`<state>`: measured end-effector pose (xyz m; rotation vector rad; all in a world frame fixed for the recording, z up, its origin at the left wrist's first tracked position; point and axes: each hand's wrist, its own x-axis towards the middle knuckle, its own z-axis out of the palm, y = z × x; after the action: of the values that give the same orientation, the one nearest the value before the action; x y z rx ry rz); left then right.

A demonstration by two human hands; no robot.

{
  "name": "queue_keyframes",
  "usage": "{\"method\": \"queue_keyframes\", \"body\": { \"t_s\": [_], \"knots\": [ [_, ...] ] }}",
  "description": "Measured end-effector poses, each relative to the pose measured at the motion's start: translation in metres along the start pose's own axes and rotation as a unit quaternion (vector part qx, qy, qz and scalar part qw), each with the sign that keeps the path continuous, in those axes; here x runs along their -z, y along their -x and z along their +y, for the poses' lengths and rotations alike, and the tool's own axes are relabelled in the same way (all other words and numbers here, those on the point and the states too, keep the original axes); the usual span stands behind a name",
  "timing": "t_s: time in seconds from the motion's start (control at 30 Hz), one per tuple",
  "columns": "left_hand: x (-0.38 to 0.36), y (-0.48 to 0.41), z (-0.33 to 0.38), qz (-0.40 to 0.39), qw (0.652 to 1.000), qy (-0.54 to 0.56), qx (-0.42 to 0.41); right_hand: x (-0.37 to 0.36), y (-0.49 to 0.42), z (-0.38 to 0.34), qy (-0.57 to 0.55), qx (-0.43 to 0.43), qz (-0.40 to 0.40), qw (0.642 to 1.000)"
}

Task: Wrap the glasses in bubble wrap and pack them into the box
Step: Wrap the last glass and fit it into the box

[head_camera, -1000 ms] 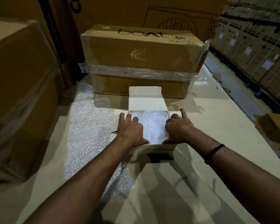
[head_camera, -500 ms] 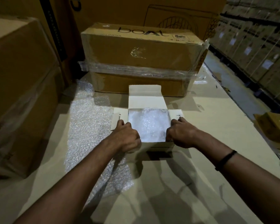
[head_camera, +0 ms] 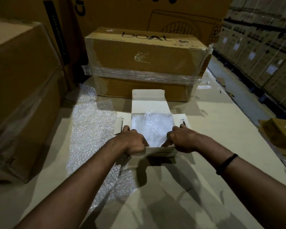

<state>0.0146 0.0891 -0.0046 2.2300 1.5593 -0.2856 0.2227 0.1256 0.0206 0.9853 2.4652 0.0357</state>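
The small white cardboard box (head_camera: 162, 152) sits open on the pale table (head_camera: 213, 129), its lid flap raised on the far side and a bubble-wrapped bundle (head_camera: 153, 126) inside, while the left hand (head_camera: 132, 141) and right hand (head_camera: 183, 139) each grasp a near corner, a loose bubble-wrap sheet (head_camera: 89, 129) lying just left.

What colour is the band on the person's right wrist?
Black. The wristband shows best in the head view, the only view here.

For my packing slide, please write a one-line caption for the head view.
Left hand and right hand grip the open white box, bubble wrap filling its inside.
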Motion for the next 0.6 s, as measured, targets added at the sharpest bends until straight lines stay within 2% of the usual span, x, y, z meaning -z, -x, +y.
{"method": "queue_keyframes", "body": {
  "t_s": [0.1, 0.17, 0.23, 0.3, 0.43, 0.57, 0.6],
  "knots": [
    [0.007, 0.005, -0.013, 0.062, 0.993, 0.098, 0.005, -0.001, 0.007, 0.021, -0.020, -0.034, 0.117, 0.992],
    [0.009, 0.001, -0.015, 0.118, 0.989, 0.085, 0.000, -0.005, 0.006, 0.028, 0.011, -0.063, 0.145, 0.987],
    [0.005, -0.006, -0.011, 0.137, 0.990, 0.030, -0.007, -0.013, 0.000, 0.029, 0.025, -0.074, 0.117, 0.990],
    [0.000, -0.013, -0.007, 0.120, 0.993, -0.009, -0.005, -0.019, -0.005, 0.028, 0.019, -0.084, 0.095, 0.992],
    [0.000, -0.019, -0.008, 0.102, 0.995, -0.013, 0.014, -0.012, -0.011, 0.028, 0.032, -0.099, 0.038, 0.994],
    [0.000, -0.024, -0.008, 0.204, 0.978, -0.014, 0.032, -0.002, -0.016, 0.029, 0.013, -0.104, 0.063, 0.993],
    [-0.003, -0.026, -0.008, 0.206, 0.977, -0.033, 0.038, 0.000, -0.020, 0.028, 0.007, -0.106, 0.049, 0.993]
  ]
}}
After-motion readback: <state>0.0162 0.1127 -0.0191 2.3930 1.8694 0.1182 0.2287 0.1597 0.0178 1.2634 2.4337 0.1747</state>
